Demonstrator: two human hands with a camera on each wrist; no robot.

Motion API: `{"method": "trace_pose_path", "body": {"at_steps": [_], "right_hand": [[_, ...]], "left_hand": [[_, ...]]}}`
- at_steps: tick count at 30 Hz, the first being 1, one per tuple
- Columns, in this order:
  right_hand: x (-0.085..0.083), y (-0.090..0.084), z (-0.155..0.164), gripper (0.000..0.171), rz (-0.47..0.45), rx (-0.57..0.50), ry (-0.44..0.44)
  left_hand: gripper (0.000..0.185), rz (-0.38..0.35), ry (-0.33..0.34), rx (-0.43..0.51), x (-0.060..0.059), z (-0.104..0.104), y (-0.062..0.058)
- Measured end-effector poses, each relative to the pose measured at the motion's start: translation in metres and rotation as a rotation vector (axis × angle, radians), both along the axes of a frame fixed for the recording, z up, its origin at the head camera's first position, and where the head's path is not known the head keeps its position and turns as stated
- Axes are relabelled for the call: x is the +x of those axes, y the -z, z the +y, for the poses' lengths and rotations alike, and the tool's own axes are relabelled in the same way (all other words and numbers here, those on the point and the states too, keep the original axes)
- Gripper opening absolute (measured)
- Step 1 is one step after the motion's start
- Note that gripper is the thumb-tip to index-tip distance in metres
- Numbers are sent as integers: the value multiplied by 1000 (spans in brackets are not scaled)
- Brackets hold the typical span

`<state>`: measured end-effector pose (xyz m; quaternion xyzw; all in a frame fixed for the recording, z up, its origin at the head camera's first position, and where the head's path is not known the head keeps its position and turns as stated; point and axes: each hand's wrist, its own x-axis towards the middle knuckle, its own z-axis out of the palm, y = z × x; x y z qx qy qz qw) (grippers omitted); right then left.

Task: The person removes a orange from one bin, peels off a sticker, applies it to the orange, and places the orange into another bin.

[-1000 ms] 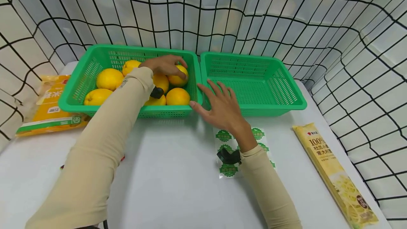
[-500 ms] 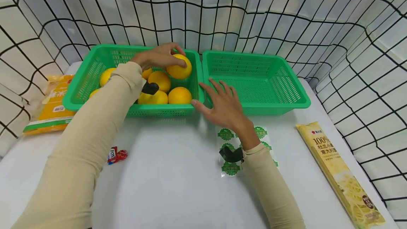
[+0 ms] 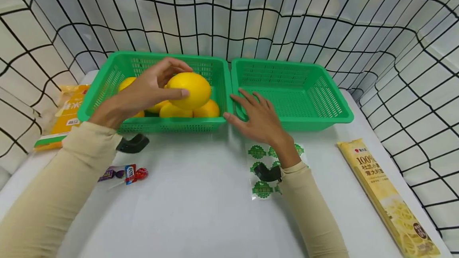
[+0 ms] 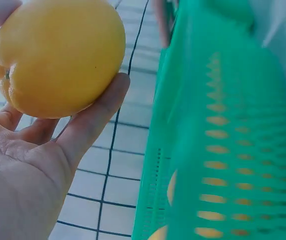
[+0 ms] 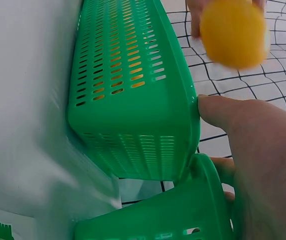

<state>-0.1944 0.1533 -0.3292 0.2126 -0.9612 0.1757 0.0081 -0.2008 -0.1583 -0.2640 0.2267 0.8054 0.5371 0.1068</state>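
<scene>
My left hand [image 3: 143,90] grips a yellow orange [image 3: 189,90] lifted above the left green basket [image 3: 107,81], which holds several more oranges [image 3: 206,110]. In the left wrist view the orange [image 4: 57,55] sits between thumb and fingers beside the basket's wall [image 4: 223,140]. My right hand [image 3: 258,116] lies with straight fingers on the near-left rim of the empty right green basket [image 3: 330,102], its thumb touching the left basket's corner. In the right wrist view the thumb [image 5: 233,117] presses the left basket's rim [image 5: 190,125], and the lifted orange [image 5: 233,32] shows above.
A sheet of green round stickers [image 3: 259,156] lies under my right wrist. Wrapped candy [image 3: 123,172] lies at the front left. A yellow bag [image 3: 66,112] sits left of the baskets, a long pasta packet [image 3: 387,196] at the right. Black netting [image 3: 229,15] surrounds the white table [image 3: 197,206].
My left hand has lifted one orange out of the left basket and drawn it up and back toward me. The right hand has stayed on the basket rims.
</scene>
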Motion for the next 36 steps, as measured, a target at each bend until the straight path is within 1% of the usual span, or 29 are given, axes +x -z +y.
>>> {"method": "trace_pose_path", "body": {"at_steps": [3,5,7,10,13,15,17,20,25,29,31,32,34,36], "right_hand": [[-2,-2,0,73,11,0,3],[-3,-4,-1,73,17,-2,6],[-4,-6,-1,73,21,-3,10],[-6,-8,-1,74,22,0,11],[-7,-8,-1,74,24,-1,9],[-7,-9,0,73,25,-4,9],[-7,-8,0,73,27,-7,8],[-8,-8,-1,73,28,-7,5],[-7,-5,-3,73,10,3,6],[-6,-3,-3,72,8,-15,-2],[-4,-4,-1,69,33,-79,-22],[-3,-5,0,66,54,-135,-37],[1,-11,4,59,116,-279,-84],[8,-18,8,50,191,-408,-135]], "left_hand": [[52,0,76,53,31,-1,11],[53,-6,131,63,48,2,23],[54,-7,163,58,61,7,39],[58,-17,179,73,73,21,66],[62,-42,175,87,78,38,91],[64,-57,180,80,80,48,104],[66,-73,187,63,81,54,113],[68,-75,195,20,84,53,119],[67,-56,173,-61,89,39,120],[68,-52,146,-59,92,34,124],[68,-45,135,-66,93,34,125],[68,-41,132,-70,94,34,125],[69,-31,124,-91,93,35,125],[70,-5,119,-114,92,36,124]]}}
